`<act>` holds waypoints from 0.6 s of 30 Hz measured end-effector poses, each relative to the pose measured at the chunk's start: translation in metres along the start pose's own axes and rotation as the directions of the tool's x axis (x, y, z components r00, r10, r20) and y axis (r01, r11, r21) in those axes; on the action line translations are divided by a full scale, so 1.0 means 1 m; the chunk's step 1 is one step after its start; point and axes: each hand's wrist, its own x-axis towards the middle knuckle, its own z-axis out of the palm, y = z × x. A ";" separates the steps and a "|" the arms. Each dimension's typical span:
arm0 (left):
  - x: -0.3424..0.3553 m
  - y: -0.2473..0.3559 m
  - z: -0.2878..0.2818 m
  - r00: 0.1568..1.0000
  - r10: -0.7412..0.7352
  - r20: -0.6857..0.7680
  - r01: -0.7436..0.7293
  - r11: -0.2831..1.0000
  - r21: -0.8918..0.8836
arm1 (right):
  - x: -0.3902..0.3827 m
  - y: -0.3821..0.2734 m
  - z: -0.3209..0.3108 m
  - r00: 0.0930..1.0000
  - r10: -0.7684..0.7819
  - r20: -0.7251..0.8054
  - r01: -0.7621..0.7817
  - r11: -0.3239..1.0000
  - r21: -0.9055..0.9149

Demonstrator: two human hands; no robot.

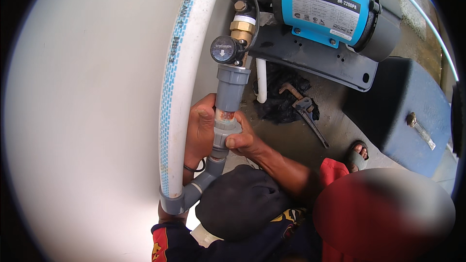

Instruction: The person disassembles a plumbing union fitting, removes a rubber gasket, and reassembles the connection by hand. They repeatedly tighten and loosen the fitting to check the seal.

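Observation:
Neither of my hands shows in the head view. The hands in sight look like a co-worker's, their arms joining a navy shirt on either side of a black cap (pixel 242 204). One co-worker's hand (pixel 200 128) lies against the left side of a grey pipe union (pixel 222 138), and the other (pixel 242 138) grips it from the right, thumb in front. A grey socket (pixel 230 90) and a brass fitting (pixel 242 28) with a round black flow switch (pixel 224 49) stand above the union. Below it, grey elbows (pixel 206 177) lead to a thick white pipe (pixel 187 58).
A blue electric water pump (pixel 323 5) sits on a black bracket (pixel 330 58) at upper right. Below lie a pipe wrench (pixel 305 106) and black plastic (pixel 272 109). A dark blue box (pixel 407 116), a sandaled foot (pixel 358 155) and red cloth (pixel 334 171) are at right.

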 end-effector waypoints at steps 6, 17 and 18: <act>0.007 -0.042 0.008 0.990 -0.120 -0.071 0.057 0.813 -0.579 | -0.012 -0.006 0.029 0.892 -0.368 -0.262 0.188 0.829 -0.527; -0.008 -0.016 -0.005 0.999 0.020 0.044 -0.019 0.999 -0.027 | -0.004 0.004 0.017 0.963 -0.252 -0.098 0.227 0.950 -0.215; -0.007 -0.012 -0.006 0.999 0.042 0.032 -0.045 0.995 0.090 | -0.002 0.006 0.010 0.973 -0.222 -0.056 0.211 0.966 -0.152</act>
